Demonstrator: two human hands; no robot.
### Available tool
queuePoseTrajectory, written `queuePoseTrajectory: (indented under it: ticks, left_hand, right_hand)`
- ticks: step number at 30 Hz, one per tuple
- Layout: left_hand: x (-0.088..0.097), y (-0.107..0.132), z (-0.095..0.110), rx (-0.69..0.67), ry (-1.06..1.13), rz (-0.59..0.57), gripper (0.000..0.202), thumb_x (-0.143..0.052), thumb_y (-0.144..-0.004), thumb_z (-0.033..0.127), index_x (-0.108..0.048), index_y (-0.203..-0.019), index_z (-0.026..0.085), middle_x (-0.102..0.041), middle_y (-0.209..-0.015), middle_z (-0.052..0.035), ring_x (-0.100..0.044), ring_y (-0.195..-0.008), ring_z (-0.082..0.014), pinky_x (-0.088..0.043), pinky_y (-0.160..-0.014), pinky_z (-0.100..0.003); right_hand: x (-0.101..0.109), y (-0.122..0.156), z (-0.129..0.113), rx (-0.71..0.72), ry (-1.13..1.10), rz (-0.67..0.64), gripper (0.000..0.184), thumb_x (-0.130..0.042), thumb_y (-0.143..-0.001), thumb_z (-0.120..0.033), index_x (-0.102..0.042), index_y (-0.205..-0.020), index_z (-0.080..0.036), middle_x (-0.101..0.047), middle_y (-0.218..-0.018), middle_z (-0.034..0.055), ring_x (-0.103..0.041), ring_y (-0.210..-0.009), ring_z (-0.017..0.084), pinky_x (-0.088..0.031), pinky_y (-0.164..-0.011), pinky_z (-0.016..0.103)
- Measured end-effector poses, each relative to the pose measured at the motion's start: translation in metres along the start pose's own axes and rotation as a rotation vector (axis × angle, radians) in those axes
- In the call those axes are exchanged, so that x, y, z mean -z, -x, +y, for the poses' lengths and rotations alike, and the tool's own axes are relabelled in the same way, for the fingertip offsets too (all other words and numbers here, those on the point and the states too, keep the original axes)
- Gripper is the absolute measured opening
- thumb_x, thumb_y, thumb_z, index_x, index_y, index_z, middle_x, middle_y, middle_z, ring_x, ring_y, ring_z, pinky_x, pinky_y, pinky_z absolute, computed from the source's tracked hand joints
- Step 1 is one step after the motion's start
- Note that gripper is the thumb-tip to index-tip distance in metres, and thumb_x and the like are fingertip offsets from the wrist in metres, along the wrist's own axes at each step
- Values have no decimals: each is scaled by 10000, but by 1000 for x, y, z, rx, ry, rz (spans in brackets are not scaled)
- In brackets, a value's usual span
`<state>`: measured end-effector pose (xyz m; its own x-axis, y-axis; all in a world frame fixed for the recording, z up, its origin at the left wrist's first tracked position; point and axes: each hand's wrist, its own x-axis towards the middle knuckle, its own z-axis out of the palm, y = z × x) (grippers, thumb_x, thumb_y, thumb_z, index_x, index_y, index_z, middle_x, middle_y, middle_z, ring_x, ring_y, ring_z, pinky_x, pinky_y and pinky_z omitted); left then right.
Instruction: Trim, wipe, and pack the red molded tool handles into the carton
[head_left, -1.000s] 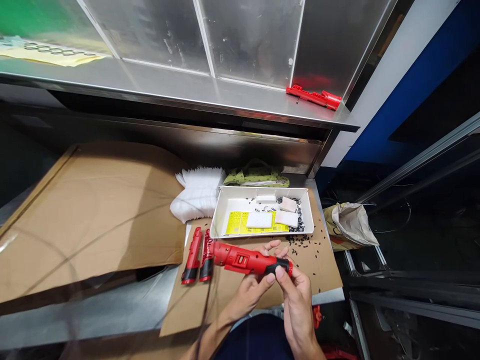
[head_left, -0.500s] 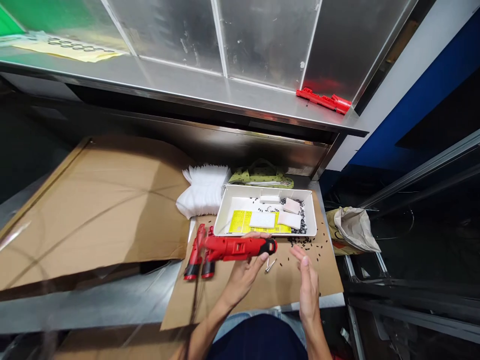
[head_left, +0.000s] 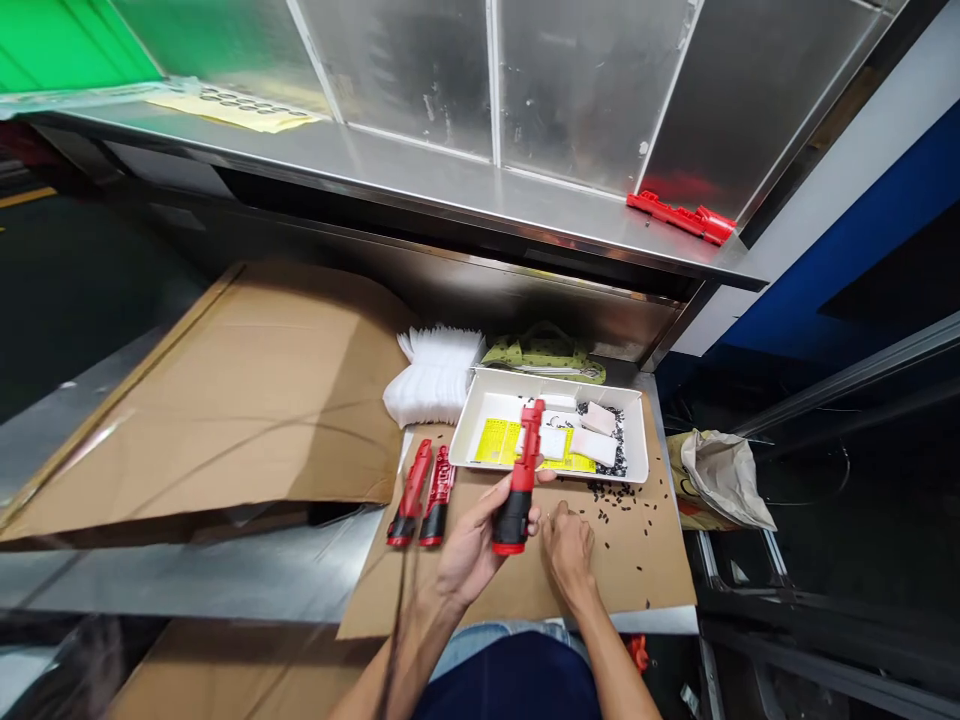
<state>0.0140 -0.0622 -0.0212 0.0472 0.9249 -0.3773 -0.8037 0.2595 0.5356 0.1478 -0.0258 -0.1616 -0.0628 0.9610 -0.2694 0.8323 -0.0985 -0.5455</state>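
Note:
My left hand grips a red and black screwdriver-shaped tool by its black handle end, holding it nearly upright over the cardboard sheet. My right hand rests knuckles-up on the cardboard just right of the tool, fingers curled down onto the sheet near scattered small black screws; what its fingertips pinch is hidden. A white tray behind holds yellow labels, white pads and black screws.
Two red tool halves lie left of my hands. A stack of white foam bags and a big cardboard sheet lie further left. A red part sits on the steel shelf. A crumpled paper bag stands at the right.
The left hand swung the tool from lying sideways to nearly upright. The right hand let go of the tool's end and dropped to the cardboard. The camera view shifted left.

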Motion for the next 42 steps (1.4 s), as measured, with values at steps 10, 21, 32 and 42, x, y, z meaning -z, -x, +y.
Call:
queuePoseTrajectory:
  ticks: [10, 21, 32, 42]
  left_hand:
    - [-24, 9, -13, 180, 235, -83, 390, -629, -909, 227, -593, -1274, 94, -755, -1009, -146, -734, -953, -269, -532, -940, -391]
    - [-57, 26, -19, 232, 309, -160, 273, -705, -876, 242, -682, -1132, 149, -750, -1109, -110, -728, -994, -226, -564, -873, -308]
    - [-66, 35, -18, 223, 261, -126, 349, -691, -884, 214, -659, -1219, 121, -754, -1068, -113, -731, -947, -185, -574, -846, -257]
    - [-69, 37, -17, 244, 249, -138, 323, -728, -860, 251, -695, -1162, 141, -762, -1027, -122, -735, -931, -181, -590, -848, -256]
  right_hand:
    - [120, 60, 23, 158, -576, 334, 510, -603, -866, -544, -614, -1172, -136, -699, -1100, 152, -666, -867, 205, -528, -662, 282]
    - [139, 124, -11, 769, -496, 711, 219, -694, -885, -294, -595, -1066, -221, -741, -840, 74, -673, -703, 185, -549, -536, 276]
    - [144, 120, -15, 945, -408, 740, 203, -709, -853, -197, -606, -1028, -197, -760, -814, 39, -708, -668, 173, -538, -540, 278]
    - [138, 133, -29, 786, -508, 726, 133, -688, -884, -217, -619, -997, -223, -757, -858, 42, -677, -712, 171, -515, -583, 290]
